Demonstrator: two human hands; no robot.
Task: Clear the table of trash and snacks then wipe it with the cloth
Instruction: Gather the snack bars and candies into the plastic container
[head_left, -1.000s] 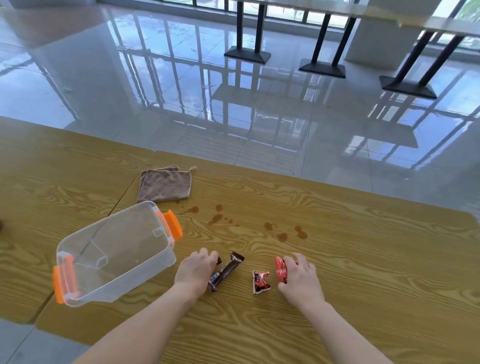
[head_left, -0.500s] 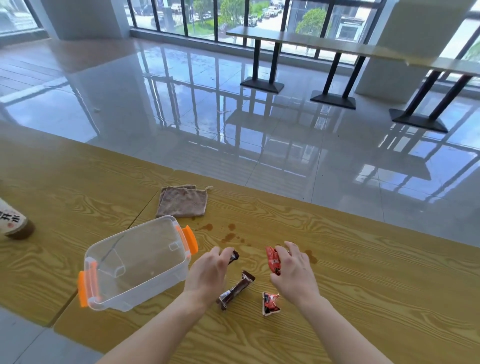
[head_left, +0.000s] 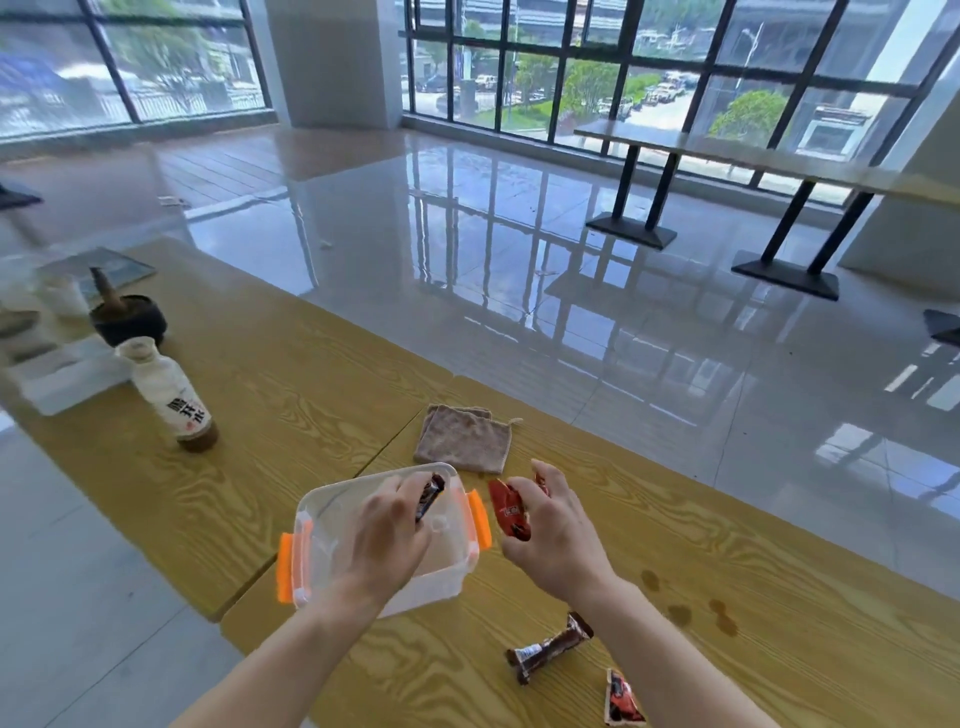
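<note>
Left hand was held over the clear plastic box with orange side latches, fingers closed around a dark brown snack bar wrapper. The wrapper's upper end stuck out past the fingertips, above the box's open top; whether it touched the box could not be told.

Right hand was just to the right of the box, above the wooden table. Its fingers were curled around a red crumpled snack wrapper, pinched between thumb and forefinger, with most of the wrapper showing on the side facing the box.

Still on the table, nearer the person: a second dark brown snack bar lying flat below the right forearm, and a small red-and-black torn wrapper near the table's near edge. Neither was touched by a hand.

A folded grey-brown cloth lay flat just beyond the box. Brown spill spots marked the wood to the right of the right forearm. A white-labelled bottle with dark liquid stood upright well to the left, a dark bowl behind it.
</note>
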